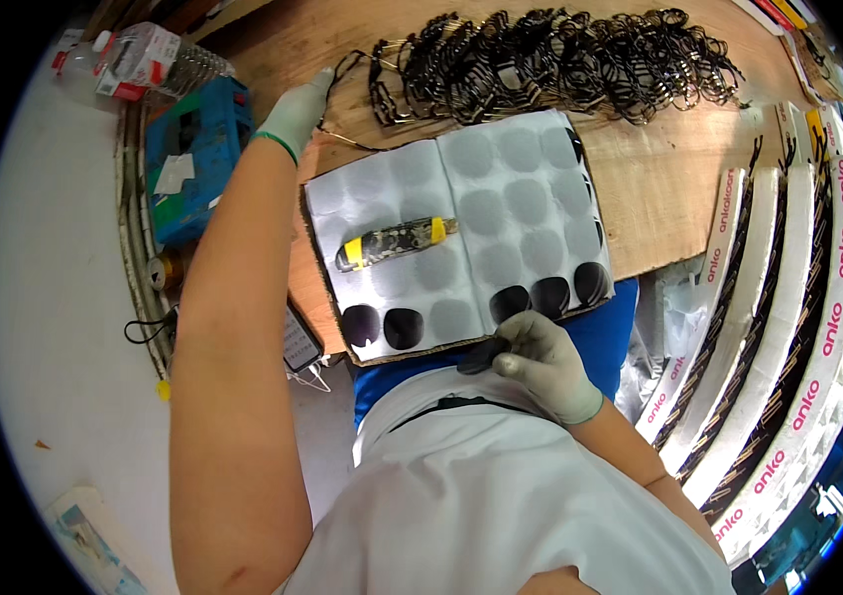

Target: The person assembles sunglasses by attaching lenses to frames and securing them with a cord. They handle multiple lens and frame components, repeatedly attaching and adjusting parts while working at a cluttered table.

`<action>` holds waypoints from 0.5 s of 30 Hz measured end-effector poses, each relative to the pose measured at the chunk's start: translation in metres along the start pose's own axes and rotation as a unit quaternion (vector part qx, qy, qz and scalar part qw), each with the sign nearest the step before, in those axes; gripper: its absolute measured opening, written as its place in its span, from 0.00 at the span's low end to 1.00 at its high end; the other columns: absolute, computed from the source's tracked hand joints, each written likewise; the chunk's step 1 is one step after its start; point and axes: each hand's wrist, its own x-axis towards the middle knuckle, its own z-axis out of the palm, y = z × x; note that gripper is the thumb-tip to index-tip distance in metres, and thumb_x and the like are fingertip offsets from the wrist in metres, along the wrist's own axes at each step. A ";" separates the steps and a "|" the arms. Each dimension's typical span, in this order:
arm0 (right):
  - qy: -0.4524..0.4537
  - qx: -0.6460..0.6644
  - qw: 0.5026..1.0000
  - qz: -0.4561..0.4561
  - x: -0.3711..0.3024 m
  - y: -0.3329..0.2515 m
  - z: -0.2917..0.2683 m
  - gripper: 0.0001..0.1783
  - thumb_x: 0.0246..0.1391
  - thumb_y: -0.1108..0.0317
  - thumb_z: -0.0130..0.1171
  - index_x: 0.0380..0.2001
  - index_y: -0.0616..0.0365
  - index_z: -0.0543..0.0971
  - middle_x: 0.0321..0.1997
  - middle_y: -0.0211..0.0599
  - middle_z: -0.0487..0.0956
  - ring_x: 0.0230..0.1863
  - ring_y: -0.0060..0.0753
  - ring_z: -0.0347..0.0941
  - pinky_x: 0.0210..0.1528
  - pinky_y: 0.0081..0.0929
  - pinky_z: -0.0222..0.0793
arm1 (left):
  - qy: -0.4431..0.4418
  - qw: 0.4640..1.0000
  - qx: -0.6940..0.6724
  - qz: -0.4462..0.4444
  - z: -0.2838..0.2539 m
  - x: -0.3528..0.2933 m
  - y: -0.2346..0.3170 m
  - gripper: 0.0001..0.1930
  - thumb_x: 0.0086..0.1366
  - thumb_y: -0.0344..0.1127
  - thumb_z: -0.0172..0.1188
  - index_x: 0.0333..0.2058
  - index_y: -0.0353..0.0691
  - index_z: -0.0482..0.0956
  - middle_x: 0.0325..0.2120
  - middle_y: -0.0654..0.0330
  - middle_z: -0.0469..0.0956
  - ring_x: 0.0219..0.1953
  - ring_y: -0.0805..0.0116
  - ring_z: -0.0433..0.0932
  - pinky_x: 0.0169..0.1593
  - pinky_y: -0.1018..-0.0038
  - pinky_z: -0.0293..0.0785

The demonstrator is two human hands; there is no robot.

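Note:
My left hand [300, 111], in a pale glove, reaches to the far left of the table. Its fingers close on a thin black glasses frame [350, 65], whose slender temple trails toward the box. Close to my body, my gloved right hand [545, 365] pinches a dark sunglass lens [481, 355] just over the near edge of a shallow cardboard box [444, 342]. Rows of round lenses show grey through white sheets [456, 198] in that box. Uncovered dark lenses [548, 297] lie along its near row. A tool with a camouflage-and-yellow handle [394, 243] rests on the left sheet.
A long heap of black glasses frames [550, 64] covers the back of the table. On the right stand curved white cartons [769, 327] holding more frames. To the left are a blue-green case [198, 159], a plastic bottle [144, 61] and a phone [301, 339].

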 end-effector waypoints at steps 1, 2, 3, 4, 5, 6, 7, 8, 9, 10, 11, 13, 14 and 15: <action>-0.008 -0.010 1.000 0.015 -0.006 -0.001 -0.003 0.17 0.61 0.80 0.63 0.52 0.65 0.74 0.46 0.33 0.77 0.47 0.20 0.73 0.52 0.23 0.71 | -0.030 0.998 0.059 0.009 -0.002 0.026 -0.015 0.34 0.69 0.61 0.59 0.56 0.32 0.75 0.47 0.47 0.80 0.51 0.55 0.78 0.54 0.60 0.74; -0.028 -0.026 0.999 0.031 -0.012 -0.004 -0.006 0.17 0.61 0.80 0.63 0.53 0.66 0.74 0.46 0.33 0.77 0.47 0.20 0.73 0.52 0.23 0.71 | -0.048 0.993 0.110 0.016 -0.021 0.071 -0.046 0.31 0.69 0.60 0.59 0.51 0.34 0.78 0.41 0.51 0.81 0.45 0.58 0.79 0.49 0.61 0.75; -0.029 -0.035 0.998 0.036 -0.012 -0.007 -0.010 0.17 0.61 0.80 0.62 0.53 0.66 0.74 0.46 0.33 0.77 0.47 0.20 0.74 0.52 0.23 0.72 | -0.083 0.981 0.170 0.034 -0.014 0.068 -0.033 0.28 0.69 0.59 0.60 0.46 0.35 0.81 0.35 0.55 0.82 0.38 0.62 0.80 0.44 0.63 0.76; -0.027 -0.038 0.998 0.036 -0.011 -0.013 -0.012 0.17 0.61 0.79 0.62 0.53 0.66 0.74 0.47 0.33 0.78 0.47 0.20 0.75 0.52 0.22 0.73 | -0.062 0.995 0.074 0.019 0.003 0.060 -0.031 0.24 0.66 0.56 0.62 0.39 0.36 0.82 0.32 0.54 0.80 0.35 0.60 0.80 0.36 0.62 0.75; -0.037 -0.055 0.997 0.041 -0.010 -0.017 -0.017 0.17 0.61 0.79 0.62 0.53 0.66 0.74 0.47 0.34 0.78 0.47 0.20 0.75 0.52 0.23 0.73 | -0.066 0.997 0.021 0.040 0.010 0.041 -0.018 0.22 0.66 0.55 0.63 0.37 0.36 0.82 0.31 0.55 0.80 0.35 0.61 0.80 0.36 0.64 0.75; -0.054 -0.074 0.995 0.049 -0.006 -0.021 -0.020 0.17 0.61 0.79 0.62 0.53 0.66 0.74 0.46 0.34 0.79 0.47 0.20 0.76 0.52 0.23 0.74 | -0.062 0.996 -0.035 0.058 0.008 0.024 -0.011 0.21 0.66 0.53 0.63 0.36 0.37 0.82 0.30 0.57 0.80 0.34 0.63 0.80 0.36 0.66 0.75; -0.072 -0.094 0.991 0.058 -0.001 -0.025 -0.022 0.17 0.61 0.79 0.62 0.53 0.66 0.74 0.46 0.34 0.79 0.47 0.20 0.76 0.52 0.24 0.74 | -0.057 0.991 -0.092 0.075 0.003 0.016 -0.010 0.20 0.66 0.52 0.64 0.34 0.37 0.82 0.28 0.58 0.79 0.34 0.64 0.80 0.35 0.67 0.74; -0.084 -0.106 0.988 0.068 0.006 -0.030 -0.019 0.15 0.59 0.76 0.66 0.48 0.63 0.75 0.41 0.29 0.77 0.42 0.20 0.74 0.47 0.24 0.73 | -0.025 0.992 -0.021 0.123 -0.017 0.027 -0.015 0.22 0.60 0.51 0.69 0.37 0.34 0.80 0.29 0.57 0.80 0.34 0.64 0.80 0.38 0.67 0.76; -0.089 -0.156 0.981 0.080 0.012 -0.036 -0.018 0.15 0.59 0.77 0.65 0.49 0.64 0.76 0.42 0.30 0.77 0.43 0.21 0.75 0.49 0.24 0.74 | 0.038 0.982 -0.009 0.184 -0.023 0.016 -0.011 0.24 0.59 0.50 0.70 0.40 0.32 0.79 0.30 0.57 0.80 0.35 0.64 0.80 0.39 0.66 0.77; -0.108 -0.195 0.971 0.087 0.019 -0.037 -0.018 0.15 0.59 0.77 0.64 0.49 0.64 0.76 0.42 0.31 0.78 0.44 0.22 0.75 0.50 0.24 0.74 | 0.102 0.964 0.003 0.244 -0.032 0.004 -0.008 0.27 0.57 0.49 0.72 0.43 0.31 0.78 0.30 0.56 0.80 0.35 0.64 0.80 0.41 0.65 0.78; -0.125 -0.234 0.960 0.091 0.024 -0.037 -0.018 0.15 0.59 0.78 0.64 0.49 0.65 0.76 0.43 0.33 0.79 0.45 0.23 0.76 0.51 0.24 0.74 | 0.165 0.938 0.014 0.304 -0.041 -0.017 0.001 0.30 0.55 0.48 0.73 0.47 0.29 0.77 0.31 0.55 0.80 0.36 0.64 0.81 0.42 0.65 0.79; -0.162 -0.272 0.946 0.071 0.028 -0.036 -0.010 0.15 0.59 0.77 0.64 0.48 0.65 0.77 0.44 0.34 0.80 0.46 0.23 0.76 0.53 0.25 0.74 | 0.181 0.913 0.012 0.365 -0.062 -0.061 0.007 0.41 0.51 0.41 0.76 0.59 0.24 0.68 0.37 0.51 0.80 0.40 0.63 0.81 0.47 0.67 0.79; -0.183 -0.292 0.937 0.064 0.028 -0.035 -0.003 0.14 0.59 0.77 0.64 0.48 0.65 0.77 0.45 0.35 0.80 0.46 0.23 0.76 0.53 0.26 0.74 | 0.230 0.873 0.024 0.430 -0.071 -0.072 -0.001 0.42 0.52 0.40 0.77 0.61 0.24 0.67 0.39 0.51 0.80 0.40 0.64 0.81 0.46 0.68 0.79; -0.179 -0.299 0.936 0.049 0.026 -0.035 0.002 0.14 0.59 0.77 0.64 0.48 0.65 0.77 0.44 0.35 0.81 0.46 0.24 0.77 0.53 0.26 0.74 | 0.271 0.826 0.035 0.493 -0.076 -0.083 -0.009 0.43 0.52 0.39 0.77 0.62 0.25 0.66 0.41 0.51 0.79 0.40 0.66 0.81 0.45 0.69 0.79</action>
